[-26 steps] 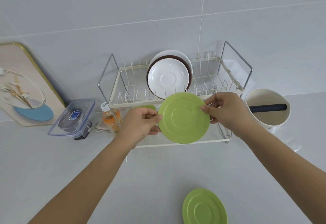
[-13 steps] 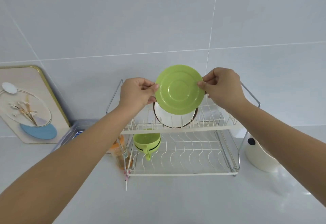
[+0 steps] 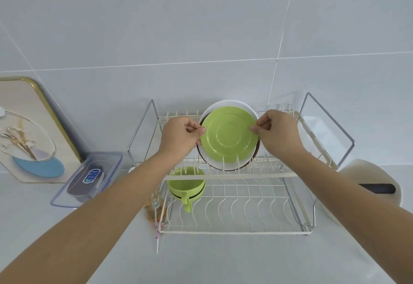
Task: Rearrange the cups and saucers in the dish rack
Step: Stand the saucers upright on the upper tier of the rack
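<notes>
Grip, two-handed: left hand pinches the left rim of the green saucer, thumb in front and fingers curled behind; right hand pinches the opposite rim likewise. Nothing else is held. Saucer: stands on edge, underside ring facing the camera, centred between the two hands, neither hand nearer than the other. Its lower edge sits among the tines of the upper tier of the dish rack; whether it is fully seated in a slot cannot be told. Directly behind it, touching or nearly so, stand a white saucer and a dark-rimmed one whose edge shows at lower left and right. Governing relation, as judged: the slot lies straight below the grip, so the saucer's plane must stay parallel to those behind it as it settles. Lower tier: stacked green cups at left, handles toward the camera; remaining wires bare. Surroundings on the desk: clear lidded container, cream pot, framed picture leaning on the tiled wall.
</notes>
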